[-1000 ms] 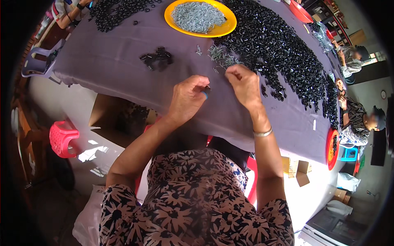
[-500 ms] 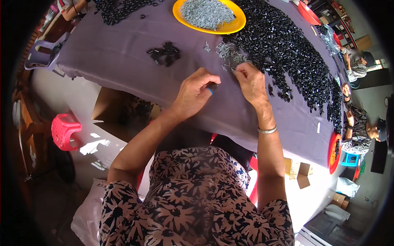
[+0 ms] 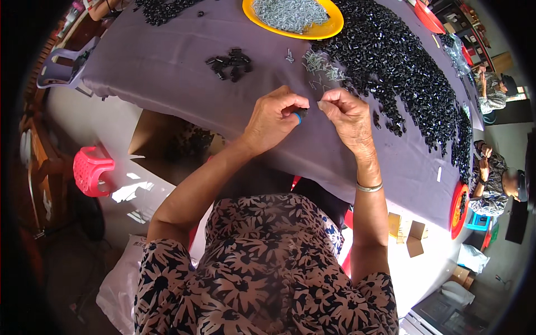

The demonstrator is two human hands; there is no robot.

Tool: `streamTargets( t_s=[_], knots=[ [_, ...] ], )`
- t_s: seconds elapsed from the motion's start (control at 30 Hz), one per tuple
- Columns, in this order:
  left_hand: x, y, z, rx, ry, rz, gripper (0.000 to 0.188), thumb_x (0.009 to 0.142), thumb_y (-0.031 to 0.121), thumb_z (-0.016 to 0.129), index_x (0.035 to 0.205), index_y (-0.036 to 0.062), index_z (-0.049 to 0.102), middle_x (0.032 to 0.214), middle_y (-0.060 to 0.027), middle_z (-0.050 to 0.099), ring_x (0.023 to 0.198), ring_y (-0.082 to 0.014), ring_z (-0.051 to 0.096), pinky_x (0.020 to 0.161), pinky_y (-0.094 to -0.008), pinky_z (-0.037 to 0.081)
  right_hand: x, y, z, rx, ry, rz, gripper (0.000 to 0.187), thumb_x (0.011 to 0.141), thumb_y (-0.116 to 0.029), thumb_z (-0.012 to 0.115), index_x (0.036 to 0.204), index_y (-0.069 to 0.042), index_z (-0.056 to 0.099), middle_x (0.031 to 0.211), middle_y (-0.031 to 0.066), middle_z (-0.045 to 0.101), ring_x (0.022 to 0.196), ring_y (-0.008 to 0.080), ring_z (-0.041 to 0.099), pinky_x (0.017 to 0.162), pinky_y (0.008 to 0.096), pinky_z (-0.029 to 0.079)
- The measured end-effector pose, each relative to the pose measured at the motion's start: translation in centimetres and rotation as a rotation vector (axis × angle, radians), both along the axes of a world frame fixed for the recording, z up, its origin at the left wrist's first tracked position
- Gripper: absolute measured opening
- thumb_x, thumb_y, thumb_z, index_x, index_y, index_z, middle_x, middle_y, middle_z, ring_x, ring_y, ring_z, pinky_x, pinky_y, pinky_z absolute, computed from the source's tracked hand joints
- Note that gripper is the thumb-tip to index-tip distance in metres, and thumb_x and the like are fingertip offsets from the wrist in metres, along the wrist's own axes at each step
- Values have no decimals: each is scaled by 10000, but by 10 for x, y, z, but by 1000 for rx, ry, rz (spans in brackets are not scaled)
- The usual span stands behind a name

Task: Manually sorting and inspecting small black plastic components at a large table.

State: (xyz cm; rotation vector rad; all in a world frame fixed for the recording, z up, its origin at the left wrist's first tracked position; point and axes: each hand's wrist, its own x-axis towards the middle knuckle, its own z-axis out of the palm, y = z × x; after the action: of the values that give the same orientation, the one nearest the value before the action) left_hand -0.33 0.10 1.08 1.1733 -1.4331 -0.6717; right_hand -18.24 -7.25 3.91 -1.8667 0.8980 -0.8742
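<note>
My left hand (image 3: 274, 120) is closed around a small black piece (image 3: 303, 111) with a blue band showing at the thumb; most of it is hidden by the fingers. Just to its right, my right hand (image 3: 347, 116) pinches thumb and forefinger together, tips pointing at the left hand; what is in the pinch is too small to make out. Beyond the fingertips lies a loose scatter of small silvery pins (image 3: 324, 66) on the purple cloth. A small group of black cylindrical pieces (image 3: 231, 64) sits farther left.
A yellow plate (image 3: 329, 32) heaped with silvery pins stands at the far side. A large spread of black pieces (image 3: 391, 61) covers the table's right. An open cardboard box (image 3: 149, 134) and a pink stool (image 3: 92, 172) stand below the left edge. Other people (image 3: 494, 181) sit at right.
My right hand has drawn back from the loose pins, and its fingertips now point toward my left hand. The left hand still grips the black piece. The view has shifted slightly.
</note>
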Motion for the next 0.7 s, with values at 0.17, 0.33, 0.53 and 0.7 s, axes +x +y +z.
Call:
streamTargets(
  t_s=[0.17,0.33,0.53,0.7],
  knots=[
    [-2,-2,-1,-19,32,9,284,696,-93,576,931,33,674,789,-64,570,665,-158,576,619,-281,477,0,-4,-6,121,-51,109,32,884,-26,656,899,-19,629,812,-25,611,679,35,506,585,195,434],
    [-2,-2,-1,-14,13,13,260,690,-86,582,912,21,666,787,-74,577,673,-169,597,616,-285,492,3,2,-3,153,-59,149,39,885,15,629,915,-10,626,845,-17,617,744,42,538,648,200,461],
    [-2,-2,-2,-22,39,12,259,688,-85,583,913,14,665,793,-80,583,692,-179,613,634,-287,504,8,9,-5,-13,19,91,101,859,79,615,915,-5,622,842,-25,618,777,39,559,700,201,479],
    [-3,-2,0,-12,20,7,266,687,-85,580,918,12,669,804,-81,590,699,-182,617,638,-287,506,12,12,3,-128,74,32,132,838,92,614,916,-15,613,806,-29,617,725,38,562,658,204,483]
  ],
)
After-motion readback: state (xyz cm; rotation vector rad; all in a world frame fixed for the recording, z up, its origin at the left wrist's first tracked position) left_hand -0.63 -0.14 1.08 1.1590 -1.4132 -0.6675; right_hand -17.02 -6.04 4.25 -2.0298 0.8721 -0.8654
